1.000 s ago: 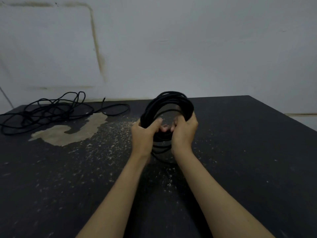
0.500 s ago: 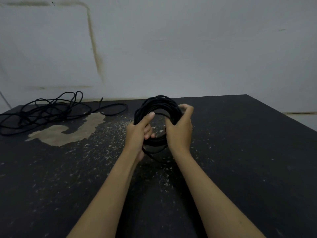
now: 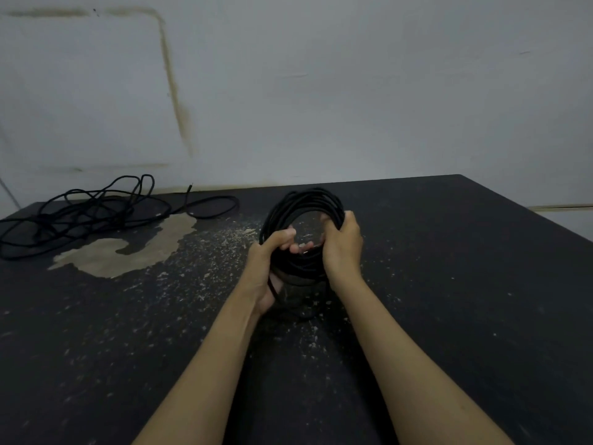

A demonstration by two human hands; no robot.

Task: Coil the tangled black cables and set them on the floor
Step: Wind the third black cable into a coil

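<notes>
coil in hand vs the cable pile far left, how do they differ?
The held coil is wound into a tight round ring; the loose cable sprawls in tangled loops. The held coil stands upright off the dark floor, gripped by the left hand and right hand; the loose cable lies flat and untouched, near the wall. The loose cable spreads over far more floor. Both are black cable.

Coiled cable point(image 3: 305, 203) upright between both hands at centre, tangled cable point(image 3: 86, 210) well left — against the wall point(image 3: 353, 91)
</notes>
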